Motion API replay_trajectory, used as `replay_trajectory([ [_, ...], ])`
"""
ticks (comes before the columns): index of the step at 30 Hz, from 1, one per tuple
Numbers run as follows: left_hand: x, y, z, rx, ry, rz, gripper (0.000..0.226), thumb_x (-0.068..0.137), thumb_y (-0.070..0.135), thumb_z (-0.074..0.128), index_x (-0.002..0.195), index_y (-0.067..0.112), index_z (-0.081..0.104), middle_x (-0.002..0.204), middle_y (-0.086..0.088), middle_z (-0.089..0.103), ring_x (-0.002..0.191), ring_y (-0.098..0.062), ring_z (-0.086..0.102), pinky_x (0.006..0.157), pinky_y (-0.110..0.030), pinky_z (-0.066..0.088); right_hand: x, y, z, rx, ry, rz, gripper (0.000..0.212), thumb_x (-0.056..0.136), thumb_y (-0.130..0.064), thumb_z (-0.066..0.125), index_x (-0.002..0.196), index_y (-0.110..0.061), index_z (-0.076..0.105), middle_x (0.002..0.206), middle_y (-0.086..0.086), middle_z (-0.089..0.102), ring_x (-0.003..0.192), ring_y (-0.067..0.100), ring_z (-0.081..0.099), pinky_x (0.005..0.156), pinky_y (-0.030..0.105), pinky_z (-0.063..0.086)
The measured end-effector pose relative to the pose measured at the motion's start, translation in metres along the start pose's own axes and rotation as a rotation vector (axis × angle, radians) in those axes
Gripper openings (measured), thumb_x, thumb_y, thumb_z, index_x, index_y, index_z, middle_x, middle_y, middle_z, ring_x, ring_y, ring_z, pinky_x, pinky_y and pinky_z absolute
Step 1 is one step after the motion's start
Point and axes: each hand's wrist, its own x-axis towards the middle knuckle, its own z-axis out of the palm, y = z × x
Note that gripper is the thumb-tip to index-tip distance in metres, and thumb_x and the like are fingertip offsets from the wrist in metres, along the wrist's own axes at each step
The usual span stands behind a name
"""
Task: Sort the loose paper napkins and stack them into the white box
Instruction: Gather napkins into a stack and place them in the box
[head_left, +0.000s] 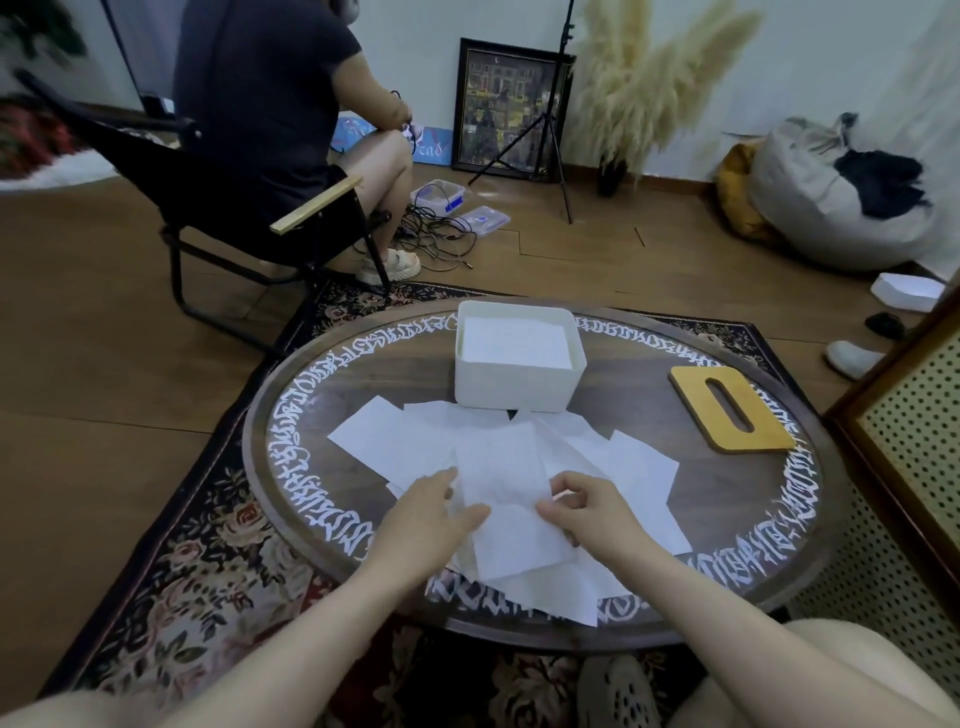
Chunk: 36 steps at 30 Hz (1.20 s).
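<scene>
Partly done: white box (519, 364) near the counter's (649, 410) far edge already holding stacked napkins, both hands (434, 512) (584, 506) pinching one napkin (501, 467) atop the loose paper napkins (613, 462) left at the near edge.

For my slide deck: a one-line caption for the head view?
Both hands grip one napkin above loose napkins before the white box.

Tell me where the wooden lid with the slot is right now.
The wooden lid lies flat on the round table, right of the white box, beyond the loose napkins.
</scene>
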Motion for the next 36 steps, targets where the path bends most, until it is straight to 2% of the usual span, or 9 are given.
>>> replay_trajectory([
  [4,0.006,0.004,0.005,-0.529,-0.052,-0.166,0.021,0.091,0.019,0.064,0.110,0.011,0.064,0.106,-0.007,0.069,0.095,-0.022,0.066,0.080,-0.039,0.056,-0.009,-0.004,0.002,0.062,-0.092,0.013,0.016,0.091,-0.006,0.062,0.076,-0.009,0.055,0.043,-0.009,0.049,0.039,0.005,0.039,0.043,0.013,0.030],
  [6,0.007,0.007,0.008,-0.604,-0.024,-0.187,0.007,0.091,0.011,0.063,0.095,0.012,0.067,0.105,-0.009,0.070,0.095,-0.025,0.066,0.086,-0.044,0.055,-0.010,-0.004,0.003,0.071,-0.120,0.016,0.016,0.090,-0.007,0.063,0.076,-0.010,0.056,0.043,-0.009,0.048,0.039,0.005,0.039,0.042,0.012,0.031],
  [12,0.009,0.007,0.011,-0.663,0.076,-0.218,0.012,0.091,0.006,0.061,0.087,0.014,0.068,0.100,-0.010,0.071,0.095,-0.031,0.066,0.086,-0.053,0.053,-0.004,-0.004,0.005,-0.002,-0.136,-0.001,0.015,0.087,-0.010,0.067,0.075,-0.013,0.059,0.048,-0.008,0.054,0.047,0.010,0.044,0.049,0.017,0.035],
  [16,0.008,0.008,0.005,-0.717,0.140,-0.225,0.014,0.090,0.005,0.061,0.082,0.014,0.068,0.095,-0.007,0.071,0.094,-0.031,0.066,0.088,-0.053,0.052,0.015,0.001,-0.009,-0.452,0.108,-0.178,0.006,0.086,-0.023,0.067,0.091,-0.025,0.063,0.088,-0.009,0.063,0.073,0.006,0.051,0.067,0.023,0.040],
  [20,0.008,0.005,-0.003,-0.727,0.161,-0.237,0.014,0.091,0.005,0.060,0.082,0.014,0.067,0.098,-0.009,0.071,0.094,-0.031,0.066,0.087,-0.049,0.053,0.036,0.003,-0.032,-0.843,0.306,-0.329,0.033,0.088,-0.030,0.066,0.118,-0.022,0.058,0.115,-0.004,0.055,0.110,0.018,0.045,0.089,0.031,0.038],
  [23,0.006,0.003,-0.007,-0.728,0.175,-0.231,0.015,0.092,0.005,0.059,0.082,0.014,0.066,0.096,-0.008,0.070,0.093,-0.031,0.065,0.082,-0.045,0.053,0.047,0.007,-0.039,-0.989,0.346,-0.279,0.043,0.089,-0.036,0.063,0.128,-0.023,0.051,0.124,-0.003,0.050,0.118,0.020,0.040,0.092,0.031,0.034],
  [27,0.006,0.002,-0.010,-0.743,0.186,-0.232,0.016,0.092,0.005,0.059,0.081,0.015,0.066,0.094,-0.007,0.070,0.092,-0.031,0.065,0.079,-0.042,0.053,0.054,0.015,-0.042,-0.970,0.345,-0.202,0.040,0.090,-0.037,0.060,0.126,-0.020,0.054,0.123,-0.003,0.054,0.118,0.020,0.044,0.092,0.031,0.036],
  [32,0.008,0.005,-0.011,-0.765,0.194,-0.222,0.017,0.092,0.005,0.058,0.082,0.014,0.066,0.095,-0.008,0.070,0.090,-0.030,0.065,0.069,-0.036,0.051,0.052,0.018,-0.044,-0.897,0.367,-0.178,0.015,0.089,-0.026,0.059,0.095,-0.016,0.069,0.095,-0.003,0.067,0.102,0.021,0.051,0.079,0.032,0.042],
  [36,0.009,0.004,-0.012,-0.778,0.192,-0.225,0.016,0.092,0.005,0.058,0.083,0.013,0.067,0.098,-0.009,0.070,0.094,-0.031,0.065,0.079,-0.041,0.052,0.044,0.011,-0.045,-0.743,0.419,-0.202,0.012,0.091,-0.023,0.058,0.090,-0.016,0.068,0.088,-0.004,0.065,0.090,0.018,0.054,0.065,0.029,0.037],
])
